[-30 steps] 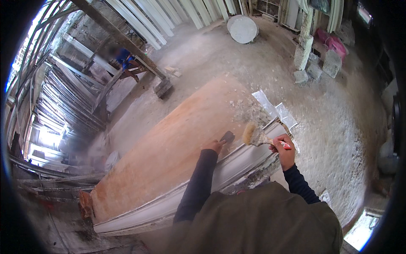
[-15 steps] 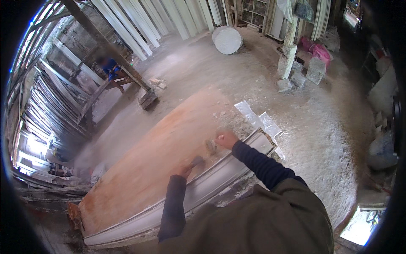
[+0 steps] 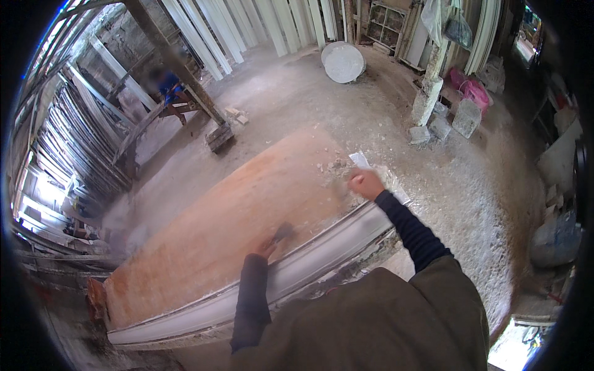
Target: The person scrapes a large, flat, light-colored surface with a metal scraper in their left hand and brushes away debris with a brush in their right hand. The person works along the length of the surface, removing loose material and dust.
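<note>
My left hand (image 3: 265, 248) is over the near part of a long orange-brown board (image 3: 216, 229), closed on a dark flat-bladed tool (image 3: 284, 232) smeared by motion. Toward the board's right end, my right hand (image 3: 367, 184) is closed with the fingers curled in. A greyish blur lies just left of it, and what it grips cannot be made out. Along the board's near edge runs a long white plaster moulding (image 3: 309, 250) with lengthwise ridges. Whitish crumbs (image 3: 334, 167) are scattered over the board's far right corner, close to my right hand.
A shiny white sheet (image 3: 359, 161) sticks out past the board's right end. Beyond are a wooden post (image 3: 179, 68), a round white disc (image 3: 344, 62), grey blocks (image 3: 440, 127) and leaning white strips (image 3: 247, 28). A person in blue (image 3: 170, 89) is at the far left.
My right hand has moved right and away from me, toward the board's right end. My left hand stays near the same part of the board with the tool. The whole view has shifted slightly.
</note>
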{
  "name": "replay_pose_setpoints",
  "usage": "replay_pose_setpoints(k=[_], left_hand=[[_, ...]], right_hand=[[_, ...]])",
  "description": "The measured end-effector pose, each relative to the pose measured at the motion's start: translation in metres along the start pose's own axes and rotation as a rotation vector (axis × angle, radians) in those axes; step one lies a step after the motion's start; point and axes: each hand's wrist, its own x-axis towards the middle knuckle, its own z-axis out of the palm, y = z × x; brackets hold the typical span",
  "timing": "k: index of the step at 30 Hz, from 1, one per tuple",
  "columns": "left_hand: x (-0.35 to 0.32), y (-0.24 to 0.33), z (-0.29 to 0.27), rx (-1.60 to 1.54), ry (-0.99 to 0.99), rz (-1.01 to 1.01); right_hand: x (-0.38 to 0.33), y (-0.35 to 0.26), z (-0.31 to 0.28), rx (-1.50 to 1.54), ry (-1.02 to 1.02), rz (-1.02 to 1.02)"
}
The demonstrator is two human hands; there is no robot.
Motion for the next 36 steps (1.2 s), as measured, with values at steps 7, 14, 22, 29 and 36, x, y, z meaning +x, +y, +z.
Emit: replay_pose_setpoints(k=[7, 14, 22, 29, 36], left_hand=[[0.029, -0.076, 0.027, -0.070, -0.075, -0.003], [-0.002, 0.002, 0.022, -0.143, -0.062, -0.137], [-0.005, 0.007, 0.016, -0.007, 0.016, -0.023], [-0.025, 0.036, 0.014, -0.004, 0.156, 0.014], [-0.011, -0.036, 0.027, -0.138, 0.199, 0.053]], right_hand=[[-0.022, -0.022, 0.035, -0.098, -0.301, -0.048], [0.004, 0.014, -0.030, -0.401, -0.167, -0.018], [-0.008, -0.003, 0.123, -0.026, -0.004, -0.368], [0.024, 0.046, 0.079, -0.089, -0.010, -0.031], [0.038, 0.049, -0.004, -0.280, 0.222, 0.009]])
